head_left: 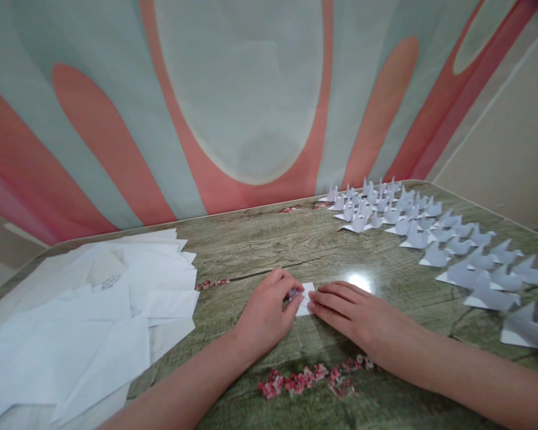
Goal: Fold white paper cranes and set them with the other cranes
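Note:
A small folded piece of white paper [305,300] lies on the wood-patterned table between my hands. My left hand [271,307] is closed at its left edge, the thumb and curled fingers gripping the paper there. From the other side, my right hand [347,307] rests with fingers stretched out and close together, its fingertips touching the paper's right edge. Its thumb is hidden under the palm. Part of the folds is covered by the fingers, so the paper's full shape cannot be made out.
A spread pile of white paper sheets [94,322] covers the table's left side. Rows of folded white paper birds [416,236] stand on the right. Pink blossoms [296,382] are printed on the tabletop [246,251]. A patterned wall covering [242,89] rises behind the far edge.

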Available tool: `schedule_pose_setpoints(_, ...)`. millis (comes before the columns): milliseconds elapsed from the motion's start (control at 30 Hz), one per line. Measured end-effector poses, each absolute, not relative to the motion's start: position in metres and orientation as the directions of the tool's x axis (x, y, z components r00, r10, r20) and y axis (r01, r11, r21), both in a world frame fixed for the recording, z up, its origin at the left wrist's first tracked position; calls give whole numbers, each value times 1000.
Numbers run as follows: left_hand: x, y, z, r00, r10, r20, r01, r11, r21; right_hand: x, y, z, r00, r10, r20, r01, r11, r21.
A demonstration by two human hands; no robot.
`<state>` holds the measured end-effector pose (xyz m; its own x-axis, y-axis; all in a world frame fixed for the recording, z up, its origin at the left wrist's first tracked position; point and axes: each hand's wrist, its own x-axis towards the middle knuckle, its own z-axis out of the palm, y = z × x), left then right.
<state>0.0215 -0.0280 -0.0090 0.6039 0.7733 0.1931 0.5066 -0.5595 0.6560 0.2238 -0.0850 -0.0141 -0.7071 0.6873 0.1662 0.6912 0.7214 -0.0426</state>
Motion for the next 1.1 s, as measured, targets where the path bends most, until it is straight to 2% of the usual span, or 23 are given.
schedule_pose_setpoints(200, 21, -27, -9, 615, 769, 175, 510, -557, 655, 220, -84, -15, -696, 696, 176, 701, 712, -45)
schedule_pose_setpoints(467, 17, -22, -3, 602, 777, 183, 630, -603, 489, 219, -84, -14, -685, 702, 195, 703, 707, -75)
schedule_pose_setpoints(1100, 16, -21, -3, 604, 781, 163, 658, -603, 451, 220, -80, -5, -711, 689, 142, 675, 725, -137)
